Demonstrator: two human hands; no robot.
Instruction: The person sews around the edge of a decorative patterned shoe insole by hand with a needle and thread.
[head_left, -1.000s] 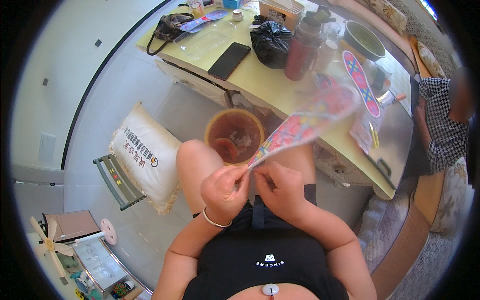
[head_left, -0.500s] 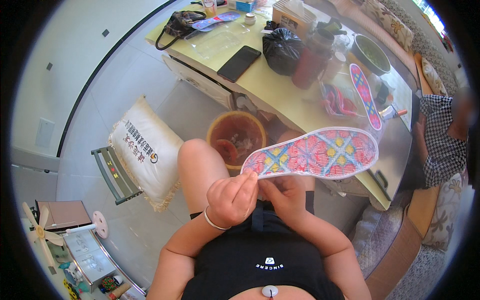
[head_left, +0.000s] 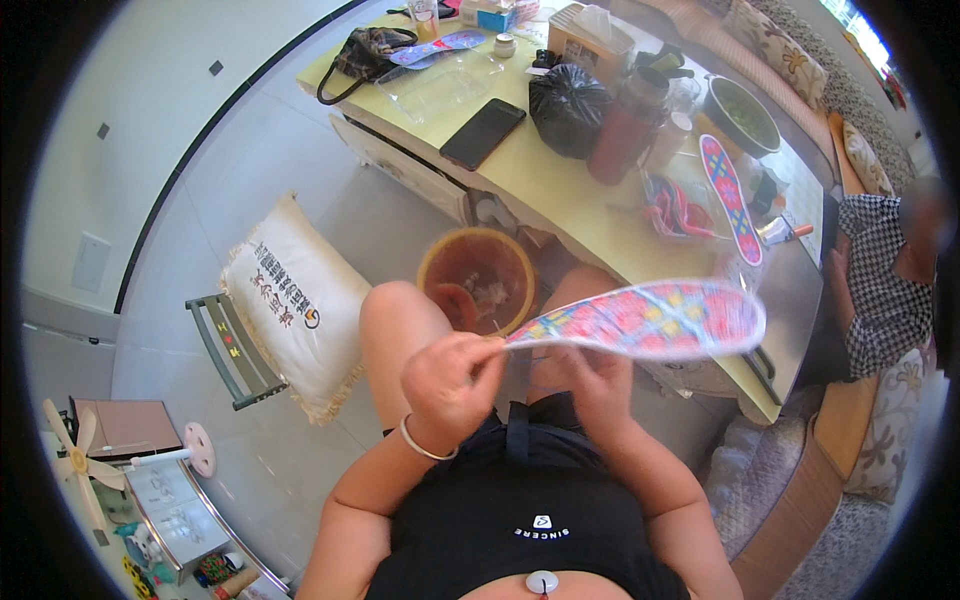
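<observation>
Insole (head_left: 645, 320), tip pinched in left hand (head_left: 450, 385), right hand (head_left: 598, 390) blurred.

Insole (head_left: 655, 320) blurred; right grip (head_left: 601, 388) blurred, hold unclear.

Floor (head_left: 240, 200): glossy pale tile, dark strip (head_left: 183, 168) along its left. Yellow-topped desk (head_left: 560, 215), upper centre to right. Green-framed chair (head_left: 238, 358) bearing fringed white cushion (head_left: 275, 265), left. Floral pillows (head_left: 778, 48), right side. Window (head_left: 848, 30) at upper right, bright.
</observation>
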